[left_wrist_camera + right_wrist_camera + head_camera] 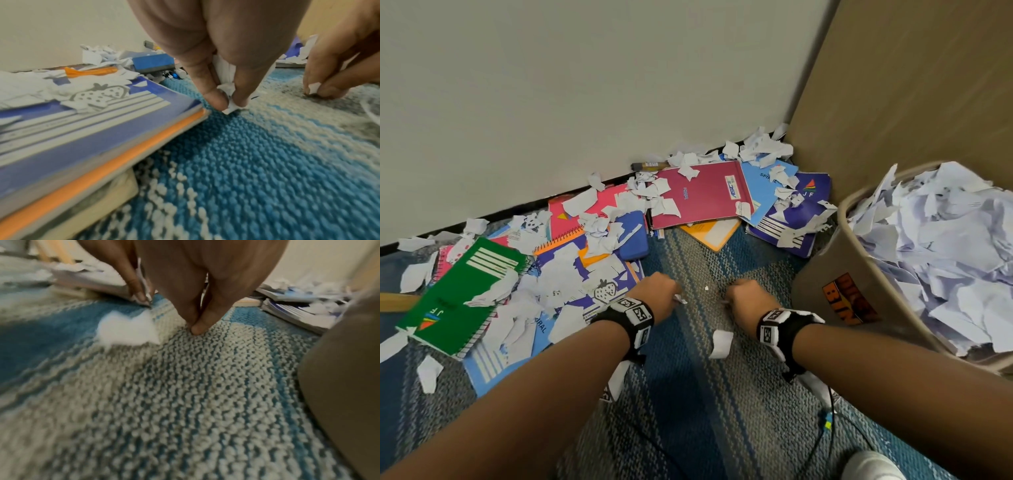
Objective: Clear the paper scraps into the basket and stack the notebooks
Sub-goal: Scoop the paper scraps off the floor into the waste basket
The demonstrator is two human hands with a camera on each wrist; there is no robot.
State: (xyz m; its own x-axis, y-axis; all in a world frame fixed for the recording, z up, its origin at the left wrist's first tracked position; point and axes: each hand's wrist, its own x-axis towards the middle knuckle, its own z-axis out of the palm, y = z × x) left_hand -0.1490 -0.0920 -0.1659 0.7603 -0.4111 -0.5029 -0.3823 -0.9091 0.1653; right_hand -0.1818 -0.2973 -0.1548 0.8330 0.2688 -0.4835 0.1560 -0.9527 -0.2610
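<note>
My left hand (675, 297) is low over the carpet and pinches a bunch of white paper scraps (230, 107) between thumb and fingers, beside the corner of a purple notebook (98, 129). My right hand (726, 301) is just to its right, fingertips down on the carpet, pinching one small white scrap (314, 87). The beige basket (859, 274) at the right is heaped with torn paper. A green notebook (462, 294), a magenta one (705, 198) and a purple JF one (801, 219) lie along the wall under several scraps.
A loose white scrap (722, 343) lies on the blue-grey carpet between my wrists, and a tiny one (707, 288) beyond my hands. A blue case (635, 236) and a marker (650, 166) sit among the notebooks. The white wall is behind; a cable (822, 435) trails near me.
</note>
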